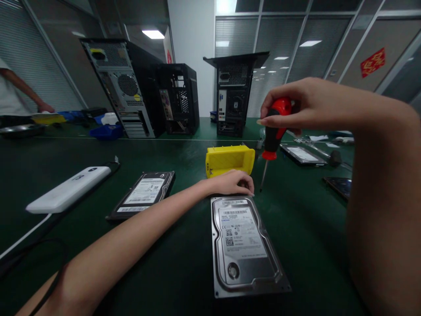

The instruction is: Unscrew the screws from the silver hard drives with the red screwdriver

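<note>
A silver hard drive [245,245] lies label-up on the green table in front of me. My left hand [232,183] rests with curled fingers on the drive's far edge. My right hand [301,105] grips the red-and-black handle of a screwdriver [274,131] held upright. Its thin shaft points down, and the tip sits just right of the drive's far right corner.
A yellow plastic bin [230,159] stands just behind my left hand. A second drive [144,193] and a white box [69,189] lie at the left, more drives [302,154] at the right. Three open computer cases [184,98] stand behind. Another person's arm [23,90] is far left.
</note>
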`<state>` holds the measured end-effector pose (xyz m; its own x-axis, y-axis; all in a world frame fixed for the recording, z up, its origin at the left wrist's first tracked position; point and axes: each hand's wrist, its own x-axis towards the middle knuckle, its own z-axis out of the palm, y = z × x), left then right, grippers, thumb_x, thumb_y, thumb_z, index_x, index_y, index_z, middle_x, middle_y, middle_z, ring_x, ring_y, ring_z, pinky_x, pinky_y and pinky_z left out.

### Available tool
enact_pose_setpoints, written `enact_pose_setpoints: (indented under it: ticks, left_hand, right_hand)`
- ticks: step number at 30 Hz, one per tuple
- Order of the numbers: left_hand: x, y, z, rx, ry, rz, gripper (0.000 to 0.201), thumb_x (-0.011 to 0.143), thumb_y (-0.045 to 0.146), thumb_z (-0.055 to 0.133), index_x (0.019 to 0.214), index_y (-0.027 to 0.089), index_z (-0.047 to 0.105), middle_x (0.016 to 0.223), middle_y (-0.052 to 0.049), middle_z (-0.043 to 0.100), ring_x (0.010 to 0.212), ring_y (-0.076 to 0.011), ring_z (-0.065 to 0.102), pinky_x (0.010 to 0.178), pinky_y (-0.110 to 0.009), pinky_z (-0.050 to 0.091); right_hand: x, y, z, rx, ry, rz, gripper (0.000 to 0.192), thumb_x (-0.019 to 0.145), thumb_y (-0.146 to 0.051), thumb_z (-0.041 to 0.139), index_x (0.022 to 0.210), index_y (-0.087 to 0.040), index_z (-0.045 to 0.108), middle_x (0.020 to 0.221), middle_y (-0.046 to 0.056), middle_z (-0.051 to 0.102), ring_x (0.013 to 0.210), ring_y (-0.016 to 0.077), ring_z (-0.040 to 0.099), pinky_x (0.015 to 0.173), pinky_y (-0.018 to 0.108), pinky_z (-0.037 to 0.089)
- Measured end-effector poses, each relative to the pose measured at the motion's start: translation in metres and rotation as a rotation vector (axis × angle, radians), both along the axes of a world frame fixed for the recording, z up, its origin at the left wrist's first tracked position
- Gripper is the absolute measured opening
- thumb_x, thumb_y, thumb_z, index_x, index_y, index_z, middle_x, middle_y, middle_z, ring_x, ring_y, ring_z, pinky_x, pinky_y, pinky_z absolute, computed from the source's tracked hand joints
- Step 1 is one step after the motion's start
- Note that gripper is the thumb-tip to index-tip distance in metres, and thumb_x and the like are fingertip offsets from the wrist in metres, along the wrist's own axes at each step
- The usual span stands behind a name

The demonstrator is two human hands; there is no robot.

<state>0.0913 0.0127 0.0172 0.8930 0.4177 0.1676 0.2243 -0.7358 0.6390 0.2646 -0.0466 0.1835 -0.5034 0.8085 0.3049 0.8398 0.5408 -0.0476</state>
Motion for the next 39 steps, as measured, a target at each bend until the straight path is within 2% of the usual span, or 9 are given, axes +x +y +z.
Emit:
enact_pose_setpoints:
  ticks: [4, 7, 10, 14, 20, 25, 28, 32, 39]
  left_hand:
    - [-0.010, 0.000, 0.008, -0.060, -0.088, 0.096, 0.020, 0.083, 0.024, 0.055, 0.092, 0.008, 0.063, 0.091, -0.012, 0.069, 0.081, -0.0153, 0.064, 0.070, -0.027, 0.048]
    - [-0.018, 0.000, 0.013, -0.254, -0.206, 0.179, 0.022, 0.080, 0.024, 0.058, 0.090, 0.005, 0.061, 0.088, -0.015, 0.070, 0.080, -0.0159, 0.066, 0.063, -0.024, 0.049]
    - [-0.026, -0.004, 0.015, -0.409, -0.293, 0.262, 0.022, 0.071, 0.022, 0.068, 0.083, 0.005, 0.063, 0.084, -0.014, 0.071, 0.075, -0.0152, 0.067, 0.062, -0.024, 0.049]
    - [-0.039, -0.014, 0.016, -0.460, -0.284, 0.290, 0.023, 0.064, 0.021, 0.073, 0.080, 0.006, 0.064, 0.079, -0.011, 0.071, 0.072, -0.0148, 0.068, 0.068, -0.028, 0.052]
    - [-0.070, -0.037, 0.019, -0.403, -0.187, 0.346, 0.023, 0.067, 0.020, 0.072, 0.085, 0.008, 0.063, 0.083, -0.008, 0.071, 0.070, -0.0126, 0.067, 0.066, -0.025, 0.053]
    - [-0.093, -0.057, 0.018, -0.203, -0.117, 0.491, 0.024, 0.075, 0.025, 0.066, 0.095, 0.012, 0.063, 0.083, -0.007, 0.072, 0.079, -0.0161, 0.069, 0.075, -0.028, 0.055]
    - [-0.097, -0.066, 0.013, -0.132, -0.141, 0.557, 0.021, 0.077, 0.026, 0.063, 0.095, 0.014, 0.063, 0.084, -0.005, 0.072, 0.081, -0.0165, 0.069, 0.077, -0.029, 0.055]
    - [-0.095, -0.075, 0.009, -0.096, -0.135, 0.553, 0.019, 0.079, 0.025, 0.061, 0.095, 0.015, 0.064, 0.088, -0.004, 0.071, 0.083, -0.0161, 0.068, 0.078, -0.029, 0.055]
    - [-0.096, -0.082, 0.007, 0.106, -0.047, 0.559, 0.016, 0.084, 0.024, 0.056, 0.096, 0.018, 0.065, 0.091, -0.001, 0.070, 0.084, -0.0145, 0.066, 0.076, -0.026, 0.053]
  right_hand:
    - [0.000, 0.000, 0.000, -0.001, 0.000, -0.001, 0.043, 0.076, -0.059, 0.050, 0.093, -0.021, 0.061, 0.078, 0.003, 0.061, 0.057, 0.0113, 0.054, 0.045, 0.025, 0.042]
    - [-0.001, -0.001, 0.000, 0.000, 0.007, -0.013, 0.041, 0.076, -0.059, 0.050, 0.093, -0.022, 0.060, 0.080, 0.003, 0.061, 0.057, 0.0117, 0.055, 0.045, 0.026, 0.042]
    - [-0.001, -0.003, 0.000, 0.009, 0.031, -0.008, 0.040, 0.077, -0.058, 0.050, 0.093, -0.022, 0.060, 0.081, 0.003, 0.062, 0.059, 0.0124, 0.055, 0.047, 0.026, 0.042]
    - [-0.002, -0.004, 0.000, 0.040, 0.027, 0.027, 0.040, 0.077, -0.057, 0.051, 0.092, -0.022, 0.061, 0.078, 0.003, 0.062, 0.060, 0.0126, 0.055, 0.047, 0.026, 0.041]
    - [-0.005, -0.008, 0.000, 0.049, 0.036, 0.037, 0.040, 0.077, -0.058, 0.051, 0.093, -0.023, 0.062, 0.079, 0.003, 0.063, 0.061, 0.0137, 0.055, 0.045, 0.026, 0.041]
    - [-0.011, -0.014, 0.000, 0.064, 0.063, 0.089, 0.038, 0.077, -0.057, 0.051, 0.093, -0.024, 0.062, 0.085, 0.003, 0.063, 0.067, 0.0148, 0.056, 0.049, 0.026, 0.042]
    - [-0.014, -0.015, 0.000, 0.085, 0.048, 0.095, 0.041, 0.075, -0.059, 0.051, 0.093, -0.024, 0.062, 0.083, 0.002, 0.062, 0.066, 0.0141, 0.056, 0.048, 0.025, 0.041]
    - [-0.013, -0.012, 0.000, 0.108, 0.011, 0.099, 0.046, 0.074, -0.064, 0.050, 0.093, -0.024, 0.063, 0.078, 0.001, 0.061, 0.062, 0.0120, 0.054, 0.046, 0.024, 0.038]
    - [-0.009, -0.008, 0.000, 0.139, -0.024, 0.095, 0.055, 0.072, -0.069, 0.045, 0.095, -0.022, 0.063, 0.077, 0.000, 0.059, 0.060, 0.0089, 0.051, 0.047, 0.023, 0.035]
